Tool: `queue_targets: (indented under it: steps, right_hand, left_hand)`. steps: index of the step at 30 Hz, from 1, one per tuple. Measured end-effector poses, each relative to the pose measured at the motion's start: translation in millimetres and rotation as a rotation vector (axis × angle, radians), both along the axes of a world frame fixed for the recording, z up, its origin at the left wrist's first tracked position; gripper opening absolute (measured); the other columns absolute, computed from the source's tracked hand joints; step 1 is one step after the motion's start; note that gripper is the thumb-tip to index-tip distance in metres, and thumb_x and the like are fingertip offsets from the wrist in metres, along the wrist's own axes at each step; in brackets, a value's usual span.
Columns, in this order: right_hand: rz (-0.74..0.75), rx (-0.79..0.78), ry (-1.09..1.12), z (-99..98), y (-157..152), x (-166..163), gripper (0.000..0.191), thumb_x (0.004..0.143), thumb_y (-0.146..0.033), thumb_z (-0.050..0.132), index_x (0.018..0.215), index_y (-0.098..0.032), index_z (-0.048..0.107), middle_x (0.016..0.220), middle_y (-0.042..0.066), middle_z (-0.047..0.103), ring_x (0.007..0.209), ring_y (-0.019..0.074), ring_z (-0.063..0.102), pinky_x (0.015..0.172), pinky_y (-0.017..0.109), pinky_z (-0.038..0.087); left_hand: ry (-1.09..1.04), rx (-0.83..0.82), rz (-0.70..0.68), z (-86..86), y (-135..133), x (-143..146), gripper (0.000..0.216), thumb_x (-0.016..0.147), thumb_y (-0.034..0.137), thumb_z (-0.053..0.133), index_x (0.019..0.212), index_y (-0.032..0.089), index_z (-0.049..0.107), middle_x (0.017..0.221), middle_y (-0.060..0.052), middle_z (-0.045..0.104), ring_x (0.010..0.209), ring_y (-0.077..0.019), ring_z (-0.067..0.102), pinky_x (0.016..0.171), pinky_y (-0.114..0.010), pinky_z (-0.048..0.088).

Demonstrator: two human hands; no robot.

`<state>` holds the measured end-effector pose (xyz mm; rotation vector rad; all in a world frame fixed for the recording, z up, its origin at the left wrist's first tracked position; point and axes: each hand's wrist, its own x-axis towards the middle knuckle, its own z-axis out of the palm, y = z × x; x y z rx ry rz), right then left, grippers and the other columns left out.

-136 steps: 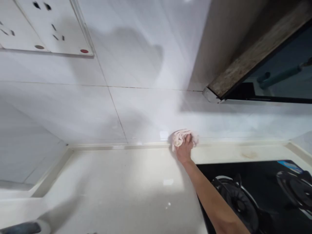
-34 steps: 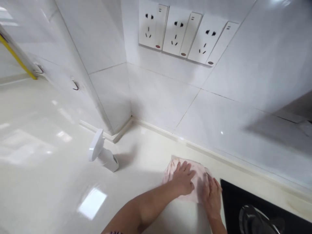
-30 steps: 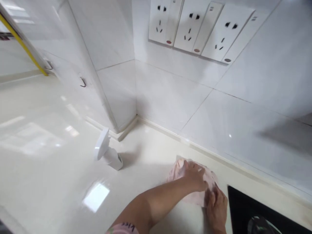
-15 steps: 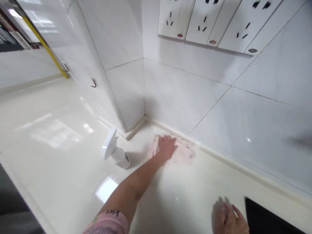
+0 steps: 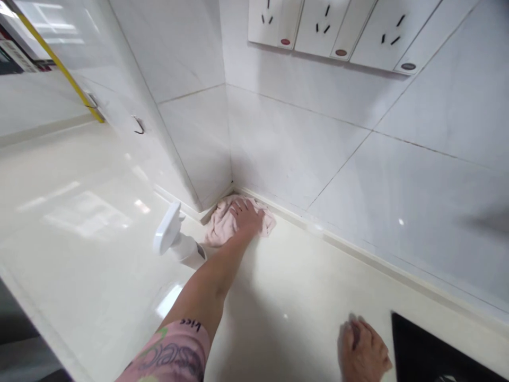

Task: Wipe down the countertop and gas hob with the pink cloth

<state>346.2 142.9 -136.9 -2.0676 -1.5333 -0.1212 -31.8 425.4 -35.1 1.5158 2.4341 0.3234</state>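
Two hands are in view: the left hand [image 5: 247,216] lies open and flat on top of one pink cloth [image 5: 222,225], fingers slightly spread and not gripped around it, while the right hand [image 5: 365,350] rests on the tabletop [image 5: 294,286] well apart, its fingers bent; how far open it is, or whether anything lies under it, I cannot tell. The single cloth is bunched in the corner where two tiled walls meet, at the low raised ledge [image 5: 338,241]. One pink sleeve [image 5: 170,353] covers the upper part of the left arm. Just beside the cloth stands one white spray bottle [image 5: 185,245], its base partly behind the left forearm. Near the right hand is one black panel [image 5: 433,355], cut off by the picture's edge. Farther out, three socket plates [image 5: 322,40] sit side by side on the back wall, each with one oval mark; the side wall bears two hooks [image 5: 138,126], with one yellow pipe [image 5: 59,63] beyond.
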Motion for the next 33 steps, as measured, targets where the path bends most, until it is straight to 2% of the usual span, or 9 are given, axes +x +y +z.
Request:
queue_targets:
  steps: [5,9,15,19,21,23,26,29,33]
  right_hand:
    - [-0.045,-0.035,-0.042,17.7,4.4,-17.7,0.052,0.099,-0.062,0.038,0.114,-0.022,0.067,0.131,0.021,0.066,0.123,0.0443,0.055,0.101,0.067,0.040]
    - [-0.055,0.002,-0.061,21.2,8.1,-21.2,0.053,0.101,-0.061,0.036,0.108,-0.020,0.067,0.129,0.021,0.066,0.121,0.0415,0.055,0.101,0.062,0.040]
    - [-0.084,-0.004,0.036,11.5,10.4,-7.4,0.052,0.101,-0.058,0.033,0.104,-0.019,0.068,0.126,0.021,0.068,0.122,0.0396,0.055,0.103,0.060,0.038]
    - [-0.066,0.023,0.136,5.8,9.3,4.5,0.053,0.100,-0.057,0.031,0.103,-0.019,0.067,0.119,0.020,0.069,0.118,0.0372,0.058,0.103,0.060,0.039]
    - [-0.046,0.039,0.152,6.6,9.1,7.0,0.051,0.098,-0.058,0.034,0.099,-0.019,0.067,0.118,0.020,0.070,0.117,0.0361,0.058,0.104,0.059,0.039]
    - [-0.020,0.051,0.154,9.8,9.5,6.6,0.049,0.096,-0.058,0.038,0.095,-0.019,0.067,0.121,0.020,0.070,0.119,0.0357,0.058,0.106,0.060,0.039]
    - [0.004,0.062,0.181,16.9,9.1,0.1,0.047,0.093,-0.059,0.041,0.092,-0.020,0.066,0.120,0.020,0.070,0.117,0.0354,0.058,0.106,0.060,0.040]
    - [0.030,0.055,0.209,23.2,-1.4,-17.4,0.048,0.093,-0.059,0.039,0.093,-0.019,0.066,0.112,0.019,0.070,0.110,0.0333,0.060,0.101,0.056,0.045]
    - [0.113,0.061,0.228,31.3,-39.9,-59.6,0.048,0.097,-0.057,0.038,0.102,-0.019,0.067,0.117,0.016,0.069,0.114,0.0302,0.060,0.105,0.052,0.045]
  left_hand:
    - [0.079,0.021,-0.084,0.7,-4.0,-3.4,0.085,0.102,0.059,0.034,0.166,0.002,0.030,0.176,-0.026,0.014,0.162,-0.0493,0.008,0.129,-0.068,0.008]
    - [0.063,-0.025,-0.326,-2.3,-46.7,33.6,0.079,0.103,0.062,0.035,0.168,0.018,0.032,0.178,-0.018,0.015,0.163,-0.0477,0.004,0.125,-0.076,0.003]
    - [-0.145,-0.003,-0.989,-23.7,-199.0,137.4,0.079,0.098,0.073,0.042,0.166,0.032,0.038,0.178,-0.011,0.019,0.164,-0.0456,0.006,0.123,-0.079,-0.003]
    - [-0.264,0.121,-1.210,-33.6,-293.4,151.0,0.076,0.101,0.069,0.041,0.169,0.037,0.028,0.178,-0.005,0.022,0.164,-0.0407,0.008,0.125,-0.074,-0.008]
    - [-0.277,0.100,-1.195,-35.0,-307.7,133.8,0.077,0.099,0.073,0.041,0.167,0.040,0.031,0.178,-0.003,0.025,0.164,-0.0399,0.012,0.126,-0.074,-0.006]
    - [-0.241,0.057,-1.106,-32.1,-296.9,105.1,0.080,0.094,0.080,0.046,0.164,0.043,0.038,0.177,-0.003,0.025,0.163,-0.0405,0.016,0.127,-0.074,0.001]
    - [-0.102,0.051,-0.821,-18.5,-252.0,51.5,0.084,0.091,0.077,0.057,0.163,0.036,0.043,0.178,-0.011,0.023,0.163,-0.0427,0.013,0.127,-0.071,0.010]
    - [0.015,0.006,-0.572,-2.4,-210.6,1.9,0.070,0.100,0.065,0.051,0.161,0.031,0.048,0.177,-0.012,0.024,0.163,-0.0451,0.008,0.125,-0.075,0.006]
    - [0.057,-0.043,-0.536,2.9,-216.9,-31.1,0.063,0.101,0.060,0.049,0.162,0.040,0.044,0.179,-0.002,0.021,0.166,-0.0355,0.005,0.129,-0.069,-0.001]
